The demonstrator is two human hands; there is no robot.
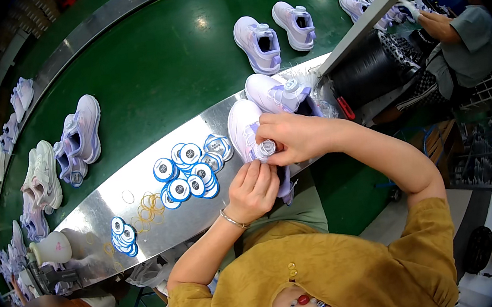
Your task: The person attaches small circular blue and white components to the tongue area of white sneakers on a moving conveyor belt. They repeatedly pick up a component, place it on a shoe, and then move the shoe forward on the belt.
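Note:
A white and lavender sneaker (243,122) stands on the metal edge of the bench in front of me, toe pointing away. My right hand (297,136) reaches over it from the right, its fingers closed round a clear, silvery round dial (267,147) at the shoe's tongue. Just below the dial, my left hand (253,191) has its fingertips pinched together against the shoe; what lies between them is hidden. Behind stands a matching sneaker (264,91) with a similar round dial. Left of my hands lies a spread pile of round blue-and-white tags (190,154).
Yellow elastic loops (148,209) and a smaller pile of round tags (125,237) lie farther left on the metal strip (102,200). More sneakers (258,43) stand on the green belt (168,59). A slanted post (363,14) and a co-worker (475,36) are at the right.

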